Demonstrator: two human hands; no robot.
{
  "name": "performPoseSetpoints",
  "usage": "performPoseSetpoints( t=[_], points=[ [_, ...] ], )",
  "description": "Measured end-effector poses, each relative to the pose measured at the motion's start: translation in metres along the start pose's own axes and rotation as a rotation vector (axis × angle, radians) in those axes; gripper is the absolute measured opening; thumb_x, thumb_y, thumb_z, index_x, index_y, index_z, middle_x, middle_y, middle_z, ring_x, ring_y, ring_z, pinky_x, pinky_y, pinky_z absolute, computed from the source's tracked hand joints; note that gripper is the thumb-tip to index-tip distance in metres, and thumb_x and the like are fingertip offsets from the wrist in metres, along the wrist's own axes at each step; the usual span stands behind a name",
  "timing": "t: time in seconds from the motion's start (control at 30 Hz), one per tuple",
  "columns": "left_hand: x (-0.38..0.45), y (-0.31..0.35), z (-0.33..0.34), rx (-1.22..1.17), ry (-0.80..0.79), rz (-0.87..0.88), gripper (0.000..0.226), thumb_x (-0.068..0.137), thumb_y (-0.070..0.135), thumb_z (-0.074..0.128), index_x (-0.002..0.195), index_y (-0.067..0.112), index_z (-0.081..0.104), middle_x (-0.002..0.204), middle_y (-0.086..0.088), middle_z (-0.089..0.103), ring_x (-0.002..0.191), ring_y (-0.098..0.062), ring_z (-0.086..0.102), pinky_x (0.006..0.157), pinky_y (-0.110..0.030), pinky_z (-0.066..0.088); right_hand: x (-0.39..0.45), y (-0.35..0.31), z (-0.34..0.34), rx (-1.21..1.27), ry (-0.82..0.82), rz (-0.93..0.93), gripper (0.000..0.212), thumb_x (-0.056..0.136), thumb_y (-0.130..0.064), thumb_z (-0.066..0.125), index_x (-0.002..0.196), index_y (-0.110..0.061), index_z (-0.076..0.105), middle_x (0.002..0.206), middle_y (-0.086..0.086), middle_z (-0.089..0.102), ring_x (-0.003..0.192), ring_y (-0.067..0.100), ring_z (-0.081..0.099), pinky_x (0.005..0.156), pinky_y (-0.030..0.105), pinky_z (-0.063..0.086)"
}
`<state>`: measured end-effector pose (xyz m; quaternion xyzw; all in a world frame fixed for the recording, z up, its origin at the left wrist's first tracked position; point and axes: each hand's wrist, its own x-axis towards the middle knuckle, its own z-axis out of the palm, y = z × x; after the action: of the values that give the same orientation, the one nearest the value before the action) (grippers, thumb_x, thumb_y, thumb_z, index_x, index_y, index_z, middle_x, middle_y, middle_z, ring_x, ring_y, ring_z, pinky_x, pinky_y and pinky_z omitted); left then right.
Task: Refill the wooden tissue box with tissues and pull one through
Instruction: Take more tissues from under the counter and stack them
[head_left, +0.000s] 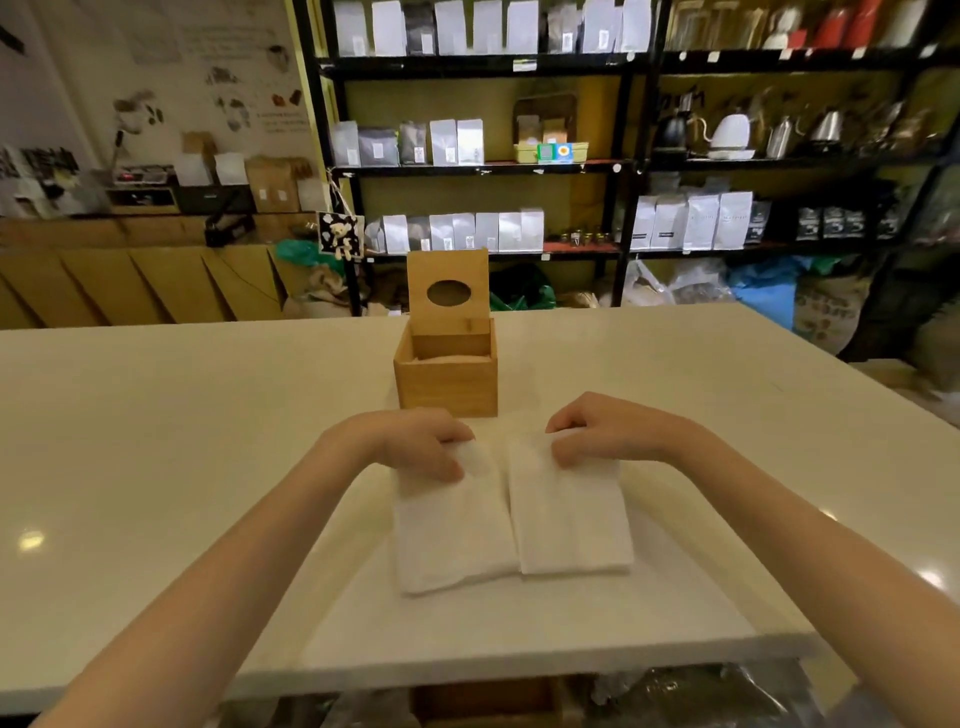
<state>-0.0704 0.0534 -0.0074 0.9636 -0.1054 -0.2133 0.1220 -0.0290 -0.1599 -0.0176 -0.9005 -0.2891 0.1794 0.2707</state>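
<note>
Tissues (511, 514), soft white stacks, lie pinched at their far edge by left hand (421, 441) and right hand (602, 431); square wooden box (447, 382) beyond, lid upright.

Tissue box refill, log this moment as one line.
box: lid up, on table | tissues: two stacks side by side, outside box | left hand: grips left stack | right hand: grips right stack

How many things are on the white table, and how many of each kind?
Tissue stacks: 2, the left stack and the right stack, side by side
Wooden tissue box: 1, with its lid standing open
Hands: 2, the left hand and the right hand, each gripping the far end of a stack
Total: 5
</note>
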Motion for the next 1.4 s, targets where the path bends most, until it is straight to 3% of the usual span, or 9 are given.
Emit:
performPoseSetpoints(
  t=[0.13, 0.23, 0.33, 0.53, 0.73, 0.87, 1.0, 1.13, 1.4],
  points=[
    [0.036, -0.019, -0.015, 0.054, 0.032, 0.035, 0.024, 0.087, 0.025, 0.057, 0.108, 0.016, 0.062, 0.104, 0.002, 0.058, 0.100, -0.020, 0.054, 0.091, -0.036, 0.045, 0.039, 0.013, -0.008, 0.011, -0.025, 0.048, 0.030, 0.064, -0.031, 0.053, 0.073, -0.004, 0.064, 0.073, 0.002, 0.054, 0.069, 0.013, 0.049, 0.067, 0.029, 0.037],
    [0.054, -0.028, -0.018, 0.071, 0.045, 0.051, 0.030, 0.086, 0.027, 0.059, 0.116, 0.021, 0.059, 0.114, 0.002, 0.058, 0.100, -0.016, 0.052, 0.090, -0.030, 0.045, 0.057, 0.021, -0.010, 0.016, -0.028, 0.077, 0.040, 0.064, -0.032, 0.054, 0.090, -0.003, 0.067, 0.084, 0.003, 0.060, 0.078, 0.014, 0.054, 0.075, 0.031, 0.042],
    [0.066, -0.033, -0.017, 0.101, 0.051, 0.064, 0.038, 0.086, 0.028, 0.060, 0.123, 0.022, 0.055, 0.111, 0.005, 0.053, 0.097, -0.011, 0.048, 0.084, -0.023, 0.042, 0.066, 0.028, -0.012, 0.011, -0.038, 0.105, 0.030, 0.072, -0.029, 0.059, 0.094, -0.010, 0.069, 0.090, 0.002, 0.064, 0.082, 0.013, 0.057, 0.081, 0.031, 0.045],
    [0.076, -0.026, -0.020, 0.102, 0.082, 0.152, 0.043, 0.088, 0.031, 0.057, 0.129, 0.021, 0.050, 0.124, 0.003, 0.057, 0.108, -0.013, 0.053, 0.091, -0.025, 0.045, 0.073, 0.037, -0.018, -0.063, -0.071, 0.120, 0.022, 0.080, -0.024, 0.065, 0.100, -0.014, 0.067, 0.104, 0.006, 0.068, 0.096, 0.021, 0.062, 0.087, 0.036, 0.048],
    [0.081, -0.006, -0.018, 0.018, 0.138, 0.239, 0.047, 0.089, 0.041, 0.051, 0.132, 0.021, 0.047, 0.127, 0.002, 0.055, 0.111, -0.012, 0.053, 0.091, -0.025, 0.045, 0.071, 0.038, -0.019, -0.080, -0.035, 0.097, 0.027, 0.079, -0.026, 0.066, 0.105, -0.016, 0.066, 0.106, 0.002, 0.067, 0.097, 0.018, 0.061, 0.088, 0.034, 0.048],
    [0.088, 0.001, -0.006, 0.022, 0.142, 0.193, 0.065, 0.080, 0.050, 0.059, 0.136, 0.021, 0.041, 0.132, 0.003, 0.050, 0.116, -0.014, 0.048, 0.094, -0.027, 0.042, 0.068, 0.041, -0.015, -0.122, 0.019, 0.081, 0.029, 0.080, -0.027, 0.065, 0.107, -0.017, 0.064, 0.107, 0.002, 0.065, 0.097, 0.018, 0.058, 0.088, 0.033, 0.047],
    [0.091, 0.003, 0.002, 0.067, 0.132, 0.141, 0.070, 0.074, 0.054, 0.064, 0.134, 0.022, 0.044, 0.124, 0.004, 0.052, 0.109, -0.013, 0.048, 0.091, -0.028, 0.044, 0.065, 0.049, -0.012, -0.083, 0.078, 0.068, 0.029, 0.080, -0.030, 0.065, 0.107, -0.021, 0.063, 0.109, 0.000, 0.062, 0.100, 0.016, 0.056, 0.085, 0.028, 0.046],
    [0.091, 0.005, 0.004, 0.085, 0.140, 0.101, 0.068, 0.072, 0.057, 0.064, 0.128, 0.022, 0.050, 0.118, 0.005, 0.054, 0.105, -0.014, 0.051, 0.090, -0.031, 0.048, 0.063, 0.055, -0.016, -0.062, 0.018, 0.093, 0.032, 0.079, -0.036, 0.066, 0.108, -0.023, 0.062, 0.109, -0.005, 0.060, 0.098, 0.014, 0.055, 0.078, 0.021, 0.043],
    [0.092, 0.008, 0.005, 0.093, 0.128, 0.082, 0.069, 0.071, 0.059, 0.063, 0.129, 0.022, 0.049, 0.119, 0.004, 0.054, 0.107, -0.014, 0.050, 0.092, -0.033, 0.048, 0.070, 0.051, -0.022, -0.145, -0.061, 0.065, 0.033, 0.081, -0.032, 0.065, 0.111, -0.021, 0.062, 0.112, -0.002, 0.060, 0.103, 0.016, 0.054, 0.086, 0.027, 0.044]
  ],
)
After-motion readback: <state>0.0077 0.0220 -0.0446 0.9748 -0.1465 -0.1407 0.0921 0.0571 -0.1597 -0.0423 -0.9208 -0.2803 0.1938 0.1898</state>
